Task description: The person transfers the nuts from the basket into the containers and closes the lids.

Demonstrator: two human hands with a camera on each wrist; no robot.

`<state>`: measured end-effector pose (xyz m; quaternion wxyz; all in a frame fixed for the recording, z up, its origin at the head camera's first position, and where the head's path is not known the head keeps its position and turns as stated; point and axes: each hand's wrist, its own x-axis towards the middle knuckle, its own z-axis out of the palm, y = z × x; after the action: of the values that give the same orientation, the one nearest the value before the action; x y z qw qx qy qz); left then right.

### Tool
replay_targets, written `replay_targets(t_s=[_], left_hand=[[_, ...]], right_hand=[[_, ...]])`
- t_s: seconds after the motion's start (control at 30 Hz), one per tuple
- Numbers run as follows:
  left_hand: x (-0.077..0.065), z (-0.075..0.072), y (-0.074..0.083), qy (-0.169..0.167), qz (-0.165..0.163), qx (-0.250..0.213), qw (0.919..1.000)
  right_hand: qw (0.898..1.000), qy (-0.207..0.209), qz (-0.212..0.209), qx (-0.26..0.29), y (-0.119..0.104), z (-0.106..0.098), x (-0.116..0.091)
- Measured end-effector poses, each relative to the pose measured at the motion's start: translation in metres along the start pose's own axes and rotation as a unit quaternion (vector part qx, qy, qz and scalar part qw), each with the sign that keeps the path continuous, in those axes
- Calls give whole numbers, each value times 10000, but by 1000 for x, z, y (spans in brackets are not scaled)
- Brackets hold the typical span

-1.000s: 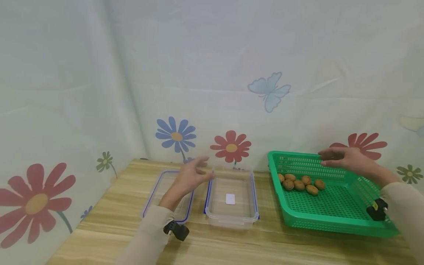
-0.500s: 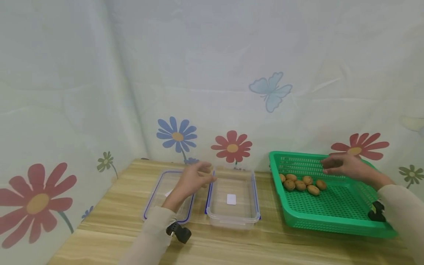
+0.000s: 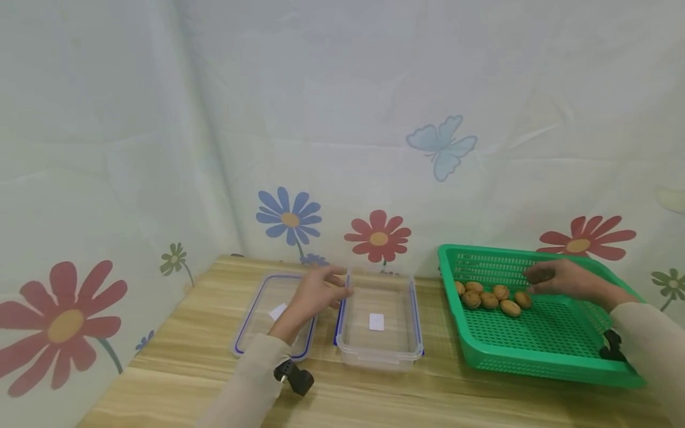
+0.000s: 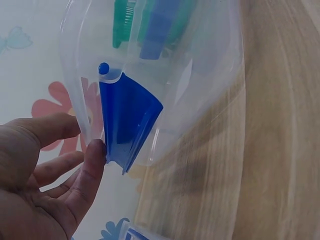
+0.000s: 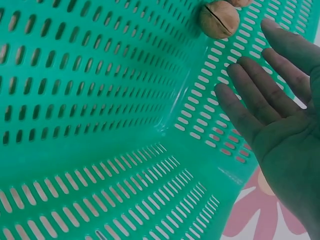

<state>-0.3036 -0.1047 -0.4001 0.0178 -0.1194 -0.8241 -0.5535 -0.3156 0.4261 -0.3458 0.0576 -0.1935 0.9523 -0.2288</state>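
My left hand (image 3: 317, 292) is at the left rim of a clear plastic food container (image 3: 382, 300). In the left wrist view, its thumb and a finger pinch the rim beside a blue side latch (image 4: 127, 117). My right hand (image 3: 569, 279) reaches into a green plastic basket (image 3: 527, 356), fingers loosely extended and holding nothing. Several walnuts (image 3: 511, 308) lie at the basket's left side, just left of the fingertips. In the right wrist view, one walnut (image 5: 219, 20) sits beyond the spread fingers, apart from them.
Left of the container, a clear lid with a blue seal (image 3: 251, 321) lies flat, partly behind the left forearm. All stand on a wood-grain table (image 3: 176, 356). A white curtain (image 3: 342, 119) printed with flowers and a butterfly hangs behind.
My right hand has lowered into the basket toward the walnuts. My left hand has moved slightly down and right onto the container's rim. The view has shifted a little.
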Motion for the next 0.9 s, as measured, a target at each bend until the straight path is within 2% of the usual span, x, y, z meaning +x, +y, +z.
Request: replay_targets(t_s=[0.17, 0.63, 0.9], left_hand=[[0, 1, 0, 27, -30, -100, 9999], [-2, 3, -1, 80, 8, -317, 9995], [-2, 3, -2, 89, -71, -360, 9993]], right_hand=[[9999, -116, -49, 21, 0, 3, 2], [9986, -500, 136, 41, 7, 9, 9], [9984, -525, 191, 44, 8, 11, 10]])
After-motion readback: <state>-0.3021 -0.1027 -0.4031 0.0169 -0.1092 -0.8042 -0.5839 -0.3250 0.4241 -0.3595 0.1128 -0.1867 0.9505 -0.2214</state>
